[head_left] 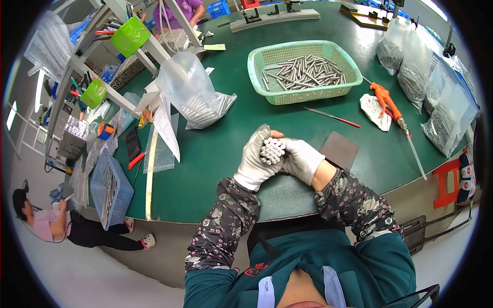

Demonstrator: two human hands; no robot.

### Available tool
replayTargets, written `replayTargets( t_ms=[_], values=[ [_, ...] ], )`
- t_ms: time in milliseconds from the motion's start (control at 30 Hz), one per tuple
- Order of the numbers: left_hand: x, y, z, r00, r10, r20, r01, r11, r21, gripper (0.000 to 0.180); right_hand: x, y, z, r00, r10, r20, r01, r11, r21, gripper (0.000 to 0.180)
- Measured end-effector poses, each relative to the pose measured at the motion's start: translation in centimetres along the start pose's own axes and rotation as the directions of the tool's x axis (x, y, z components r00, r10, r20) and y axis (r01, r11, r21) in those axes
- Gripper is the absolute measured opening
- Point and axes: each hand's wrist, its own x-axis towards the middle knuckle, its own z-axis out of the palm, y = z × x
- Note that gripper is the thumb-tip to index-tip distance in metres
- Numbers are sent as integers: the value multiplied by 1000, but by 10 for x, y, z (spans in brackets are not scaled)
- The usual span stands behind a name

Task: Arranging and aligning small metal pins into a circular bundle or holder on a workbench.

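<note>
Holding a bundle of short metal rods point(272, 150) end-on toward the camera, both gloved hands are brought together over the near edge of the green desk point(221, 154). The left hand point(253, 156) wraps the bundle from its side, fingers point(259, 134) curled closed around the rods; the right hand point(302, 160) closes on it from the other side, its fingers bent inward against the rod ends, so neither hand is released. The rods appear roughly gathered, ends nearly level, though whether they are fully squared up cannot be told. As judged from the layout, work is partway: a teal plastic basket point(303, 69) farther back on the desk holds a loose heap of similar rods not yet bundled, while clear plastic bags point(197, 95) of rods stand left of centre and more filled bags point(441, 97) line the right edge. An orange-handled air blow gun point(389, 105) lies right of the basket beside a crumpled white cloth point(374, 110), and a thin red-tipped tool point(331, 117) lies in front of the basket. A dark grey square pad point(340, 150) sits just right of the hands. A blue basket point(110, 187) hangs off the left edge.
</note>
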Motion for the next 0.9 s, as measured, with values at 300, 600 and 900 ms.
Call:
replayTargets(
  t_ms=[300, 600, 900],
  values=[
    [-1, 0, 0, 995, -38, 98, 57, 976, -208, 57, -6, -3, 3, 997, 26, -77, -27, 999, -18, 27],
    [-1, 6, 2, 997, -67, 43, 75, 974, -215, 44, -9, -4, 3, 998, -42, 40, 41, 999, 36, 30],
    [-2, 19, 2, 919, -393, 33, 370, 828, -421, 57, -60, -37, 24, 711, -702, 37, 126, 75, -989, 22]
  ],
)
